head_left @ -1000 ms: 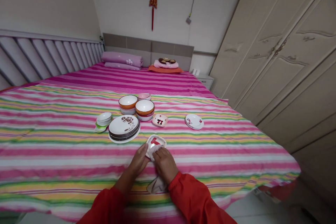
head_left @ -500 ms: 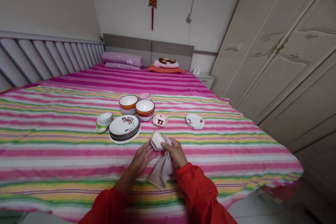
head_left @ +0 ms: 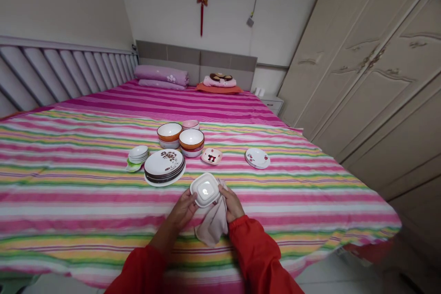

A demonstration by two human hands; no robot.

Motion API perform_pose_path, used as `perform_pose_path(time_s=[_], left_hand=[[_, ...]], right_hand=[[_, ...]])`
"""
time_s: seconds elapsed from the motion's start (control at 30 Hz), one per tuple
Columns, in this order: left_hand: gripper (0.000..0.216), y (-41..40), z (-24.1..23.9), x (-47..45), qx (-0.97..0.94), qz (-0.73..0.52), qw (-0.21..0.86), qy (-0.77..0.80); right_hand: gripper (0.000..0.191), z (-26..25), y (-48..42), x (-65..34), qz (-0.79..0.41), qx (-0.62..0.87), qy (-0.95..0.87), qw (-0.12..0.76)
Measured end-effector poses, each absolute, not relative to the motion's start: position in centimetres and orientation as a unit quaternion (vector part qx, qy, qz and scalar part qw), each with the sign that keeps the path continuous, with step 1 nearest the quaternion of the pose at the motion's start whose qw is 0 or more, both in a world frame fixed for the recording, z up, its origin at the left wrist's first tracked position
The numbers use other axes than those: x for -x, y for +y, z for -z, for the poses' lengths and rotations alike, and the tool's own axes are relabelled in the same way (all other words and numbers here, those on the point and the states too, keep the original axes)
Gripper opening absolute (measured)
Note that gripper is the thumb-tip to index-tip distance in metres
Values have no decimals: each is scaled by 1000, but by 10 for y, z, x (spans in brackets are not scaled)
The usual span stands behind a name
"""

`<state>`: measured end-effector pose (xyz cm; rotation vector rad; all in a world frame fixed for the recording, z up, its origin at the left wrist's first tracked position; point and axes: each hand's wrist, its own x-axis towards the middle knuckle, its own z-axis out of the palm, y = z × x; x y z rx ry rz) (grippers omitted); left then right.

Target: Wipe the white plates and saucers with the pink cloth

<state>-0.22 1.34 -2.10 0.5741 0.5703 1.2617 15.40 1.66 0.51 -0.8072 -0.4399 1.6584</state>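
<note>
Between my hands is a small white squarish dish [head_left: 206,190], its underside turned toward me. My left hand [head_left: 185,210] grips its left edge, thumb on the base. My right hand [head_left: 231,202] holds the right edge together with a pale greyish-pink cloth [head_left: 214,225], which hangs down below the dish. Just beyond the held dish sits a pink square dish with a cartoon figure [head_left: 212,156]. To the left is a stack of brown-rimmed plates with a flower print [head_left: 163,164].
Stacked orange-rimmed bowls [head_left: 191,138] stand behind the plates, with a pink bowl [head_left: 190,124] beyond. Small white bowls [head_left: 138,152] rest on a green dish [head_left: 133,166] at left. Flowered small plates [head_left: 257,158] lie at right on the striped sheet [head_left: 310,202].
The white dish has been turned so its underside faces me, and my left thumb now lies on it. The cloth remains in my right hand. The view has shifted slightly.
</note>
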Motion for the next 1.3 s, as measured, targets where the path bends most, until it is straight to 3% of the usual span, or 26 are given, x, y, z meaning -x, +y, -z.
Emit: perform_pose_path(time_s=[0.23,0.47,0.73,1.03,1.2,1.3], left_hand=[[45,13,20,0,-265,-564,735,268],[34,12,20,-1,-281,-544,744,267],[29,13,26,0,-283,-553,738,263],[43,16,30,-2,-259,-576,727,269],[27,14,28,-1,-290,-551,734,270],[31,14,26,0,-296,-542,738,273]], right_hand=[[28,-18,28,-155,-477,463,-343,664],[30,-22,30,-137,-291,455,-631,557],[30,-25,10,-125,-78,395,-807,433],[26,-19,1,-122,-14,342,-870,356],[22,-31,22,-121,-54,386,-834,391],[25,-34,30,-122,-96,410,-803,423]])
